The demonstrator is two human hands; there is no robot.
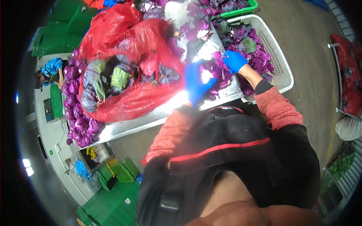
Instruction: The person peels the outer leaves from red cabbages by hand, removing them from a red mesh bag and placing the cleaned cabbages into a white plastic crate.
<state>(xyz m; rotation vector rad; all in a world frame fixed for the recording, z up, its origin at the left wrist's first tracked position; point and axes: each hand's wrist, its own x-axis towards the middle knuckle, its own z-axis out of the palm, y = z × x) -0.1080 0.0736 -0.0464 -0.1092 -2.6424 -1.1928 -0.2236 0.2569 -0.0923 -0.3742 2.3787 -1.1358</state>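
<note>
My left hand (197, 83), in a blue glove and blurred, is over the metal table's near edge with its thumb spread from the fingers; nothing shows in it. It is between a red mesh sack (139, 103) and a heap of loose purple cabbage leaves (217, 77). My right hand (235, 61), gloved in blue too, is closed above the leaves at the near side of a white crate (281, 71). A thin, pale bit shows at its fingertips, too small to name. Inside the sack's open mouth are cabbages with purple and green outer leaves (121, 77).
Trimmed purple cabbages (77, 111) are piled along the table's left end. A green crate (241, 11) of leaves stands beyond the white one. Another person (52, 69) in blue is at the far left. Red sacks (348, 75) lie on a rack at the right.
</note>
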